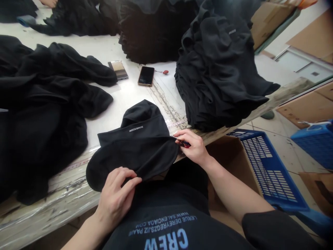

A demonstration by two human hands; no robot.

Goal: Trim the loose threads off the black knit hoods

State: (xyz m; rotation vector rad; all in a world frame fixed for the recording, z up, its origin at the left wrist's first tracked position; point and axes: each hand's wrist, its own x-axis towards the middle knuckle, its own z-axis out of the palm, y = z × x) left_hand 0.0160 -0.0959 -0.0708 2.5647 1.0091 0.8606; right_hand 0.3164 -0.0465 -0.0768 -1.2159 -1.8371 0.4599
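Observation:
A black fabric hood with white ROCKBROS lettering lies flat at the near edge of the white table. My left hand pinches its lower hem, fingers closed on the cloth. My right hand is at the hood's right edge, fingers closed round a small red-handled tool that I take for thread snips; its tip touches the fabric.
A tall stack of folded black hoods stands at the right, a loose heap of black garments at the left, more at the back. Two phones lie mid-table. A blue crate and cardboard boxes sit on the floor at right.

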